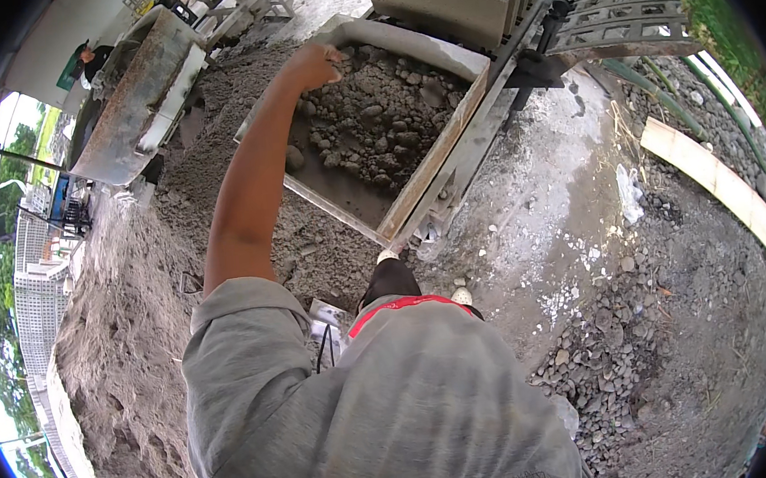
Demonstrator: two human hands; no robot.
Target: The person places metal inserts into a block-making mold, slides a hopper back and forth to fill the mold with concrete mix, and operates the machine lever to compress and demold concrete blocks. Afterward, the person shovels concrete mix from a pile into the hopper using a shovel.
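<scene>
My left arm reaches forward, and my left hand (318,65) is over the far left corner of a shallow wooden-sided box (436,172). Its fingers are curled together; whether a small stone or anything else is between them is too small to make out. Below and beside the hand, rounded stones and coarse gravel (372,112) lie heaped in the box, with finer grey sand (342,188) toward its near side. My right hand does not show; only a sliver of bare skin appears at the lower edge.
Concrete hollow blocks (444,1) stand in a row behind the box. A perforated grey rack (623,16) is at the right, a rusty metal trough (134,97) at the left. Sand (129,352) is piled at left; loose gravel (595,366) and a pale curved board (716,187) lie at right.
</scene>
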